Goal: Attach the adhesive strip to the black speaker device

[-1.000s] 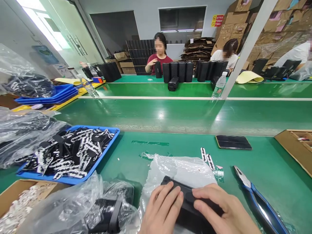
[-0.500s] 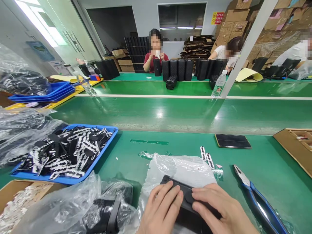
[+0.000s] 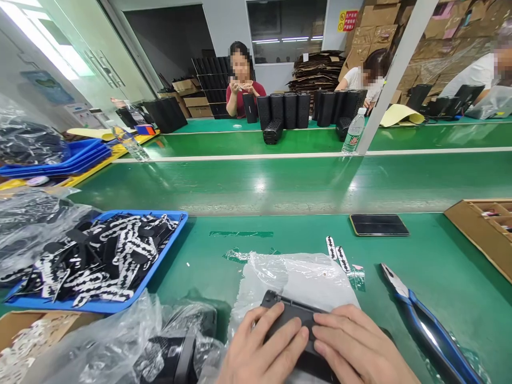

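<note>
Low in the middle lies a long black plastic casing (image 3: pixel 298 309), slightly tilted, on a clear plastic bag over a white sheet (image 3: pixel 310 272). My left hand (image 3: pixel 266 341) grips its left part, fingers bent across the top. My right hand (image 3: pixel 356 341) holds the right part, its fingertips close to those of the left. Both palms and much of the casing's near side are hidden. Two small white strips with black patterns (image 3: pixel 336 255) lie just beyond the bag. Blue-handled pliers (image 3: pixel 428 330) rest to the right of my right hand.
At left, a blue tray (image 3: pixel 160 266) holds many black-and-white strips. Nearer are a cardboard box (image 3: pixel 86 319) and bagged black casings (image 3: pixel 172 354). A phone (image 3: pixel 379 225) and a divided cardboard box (image 3: pixel 476 234) are at right. Co-workers sit beyond the green belt (image 3: pixel 240 181).
My right fingers have slid toward the left hand and lie flatter across the casing. The left fingers have shifted slightly. The whole view has turned a little to the right.
</note>
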### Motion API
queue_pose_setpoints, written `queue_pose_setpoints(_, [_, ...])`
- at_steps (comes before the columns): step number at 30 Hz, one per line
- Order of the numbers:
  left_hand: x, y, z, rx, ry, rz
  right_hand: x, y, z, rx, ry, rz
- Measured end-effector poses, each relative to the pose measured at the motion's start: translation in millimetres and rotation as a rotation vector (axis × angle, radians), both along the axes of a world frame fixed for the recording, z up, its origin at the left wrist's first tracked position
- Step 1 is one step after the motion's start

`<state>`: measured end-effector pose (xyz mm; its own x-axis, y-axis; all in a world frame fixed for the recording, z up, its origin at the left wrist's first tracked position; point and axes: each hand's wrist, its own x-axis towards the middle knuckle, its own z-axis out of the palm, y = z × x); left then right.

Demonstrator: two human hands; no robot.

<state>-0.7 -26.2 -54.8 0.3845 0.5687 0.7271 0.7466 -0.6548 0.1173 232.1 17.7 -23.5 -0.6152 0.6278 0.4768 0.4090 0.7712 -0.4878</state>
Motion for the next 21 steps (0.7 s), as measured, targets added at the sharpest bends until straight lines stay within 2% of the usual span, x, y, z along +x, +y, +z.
queue_pose_setpoints(6, [0.1,0.4,2.8,-0.035,-0.036,0.009,6.9,-7.4,-8.0,0.074,-0.069,-0.032])
queue_pose_setpoints(9, [-0.5,1.7,6.7,-0.049,0.016,-0.001,13.1,-11.1,-11.5,0.05,-0.135,-0.066])
queue_pose_setpoints(15, [-4.3,1.2,21.0,-0.099,0.137,0.002,9.8,-17.0,-13.9,0.028,-0.091,-0.072])
queue_pose_setpoints(21, [-2.2,-1.3,29.9,-0.07,0.27,-0.137,3.9,-20.0,-8.9,0.013,-0.026,-0.137])
